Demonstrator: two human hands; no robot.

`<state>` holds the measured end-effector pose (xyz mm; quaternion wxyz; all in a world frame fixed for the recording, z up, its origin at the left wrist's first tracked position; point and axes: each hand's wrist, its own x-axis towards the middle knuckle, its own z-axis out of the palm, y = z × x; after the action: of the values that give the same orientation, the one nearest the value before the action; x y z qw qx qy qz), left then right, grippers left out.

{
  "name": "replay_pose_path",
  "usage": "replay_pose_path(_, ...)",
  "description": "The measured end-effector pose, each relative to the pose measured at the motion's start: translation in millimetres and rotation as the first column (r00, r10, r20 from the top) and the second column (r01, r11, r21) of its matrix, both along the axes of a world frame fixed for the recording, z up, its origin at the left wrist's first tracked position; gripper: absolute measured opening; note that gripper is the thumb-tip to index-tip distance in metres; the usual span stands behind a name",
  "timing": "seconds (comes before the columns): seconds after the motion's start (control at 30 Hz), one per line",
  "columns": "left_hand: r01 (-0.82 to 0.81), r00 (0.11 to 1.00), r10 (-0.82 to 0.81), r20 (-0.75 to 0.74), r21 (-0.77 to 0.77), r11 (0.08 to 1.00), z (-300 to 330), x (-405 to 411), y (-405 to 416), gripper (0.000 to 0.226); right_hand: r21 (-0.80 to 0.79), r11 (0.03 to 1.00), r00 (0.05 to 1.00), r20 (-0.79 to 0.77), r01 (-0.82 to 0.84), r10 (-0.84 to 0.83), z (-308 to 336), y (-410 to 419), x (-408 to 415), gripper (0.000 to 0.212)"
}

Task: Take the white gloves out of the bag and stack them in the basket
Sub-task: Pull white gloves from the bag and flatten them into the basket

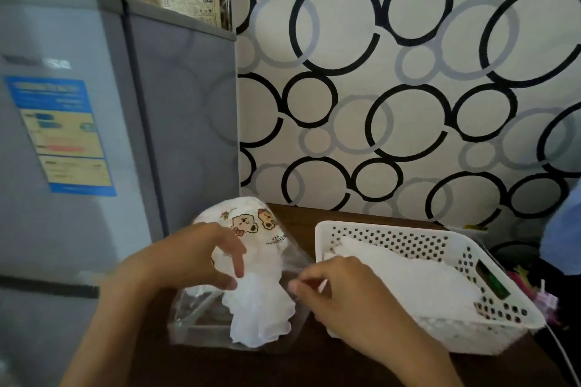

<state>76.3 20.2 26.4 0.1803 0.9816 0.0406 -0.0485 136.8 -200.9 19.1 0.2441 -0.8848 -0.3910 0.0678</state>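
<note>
Working at a dark wooden table [314, 361], a person handles a clear plastic bag [251, 229] printed with cartoon bears, which lies near the table's left edge. The left hand [188, 261] rests on top of the bag, its fingers curled, thumb and fingertips closing on a crumpled white glove [257, 311] that pokes out of the bag's open end toward the viewer. The right hand [339, 289] sits just to the right, thumb and forefinger pinching the thin transparent edge of the bag's mouth. More white material fills the bag behind the left hand. Just right of the bag stands a white perforated basket [393, 239], tilted slightly, with a flat stack of white gloves [408, 280] already lying inside it. A grey refrigerator [78, 135] with a blue and yellow label stands to the left. Behind the table rises a wall [408, 72] patterned with black and grey circles.
</note>
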Motion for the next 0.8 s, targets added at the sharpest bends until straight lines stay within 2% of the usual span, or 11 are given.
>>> replay_pose_path(0.07,0.009,1.0,-0.009,-0.007,-0.013,1.0,-4.0,4.6,1.3,0.018,-0.082,0.995,0.998,0.036,0.059,-0.056,-15.6,21.8,-9.7,0.037)
replay_pose_path(0.13,-0.012,1.0,0.012,0.009,-0.019,1.0,-10.8,10.4,3.4,0.032,-0.179,0.978,0.995,0.009,0.104,-0.104,-32.6,38.0,-13.2,0.046)
replay_pose_path(0.17,-0.02,1.0,0.02,0.013,-0.008,1.0,-14.6,11.3,5.5,0.038,-0.225,0.97,0.995,-0.011,0.092,-0.097,-40.6,45.6,-15.0,0.047)
replay_pose_path(0.23,-0.03,0.999,0.03,0.024,0.004,1.0,-18.1,13.7,6.4,0.043,-0.259,0.963,0.997,-0.009,0.071,-0.076,-50.0,54.8,-14.2,0.034)
replay_pose_path(0.3,-0.041,0.998,0.042,0.056,-0.012,0.999,-16.0,11.9,8.4,0.042,-0.229,0.969,0.995,0.031,0.096,-0.092,-53.9,61.1,-10.6,0.018)
replay_pose_path(0.4,-0.06,0.994,0.064,0.09,-0.053,0.997,-12.9,6.9,9.2,0.041,-0.122,0.981,0.988,0.02,0.152,-0.15,-48.9,61.9,-5.0,0.013)
replay_pose_path(0.5,-0.055,0.998,0.056,0.021,-0.049,0.997,-16.1,6.0,1.7,0.066,-0.025,0.987,0.987,-0.013,0.159,-0.159,-38.7,56.4,-0.1,0.011)
replay_pose_path(0.57,-0.056,0.998,0.056,0.003,0.035,0.998,-19.1,9.0,-6.5,0.079,0.014,0.991,0.991,-0.027,0.131,-0.131,-31.3,50.9,2.8,0.017)
replay_pose_path(0.67,-0.081,0.993,0.06,0.104,0.212,0.974,-23.7,15.7,-22.7,0.08,0.023,0.996,0.992,-0.09,0.089,-0.087,-20.6,41.2,6.6,0.023)
replay_pose_path(0.8,-0.151,0.977,0.079,0.197,0.389,0.909,-32.2,24.1,-38.7,0.079,0.085,0.991,0.992,-0.081,0.107,-0.1,-18.3,35.3,6.8,0.006)
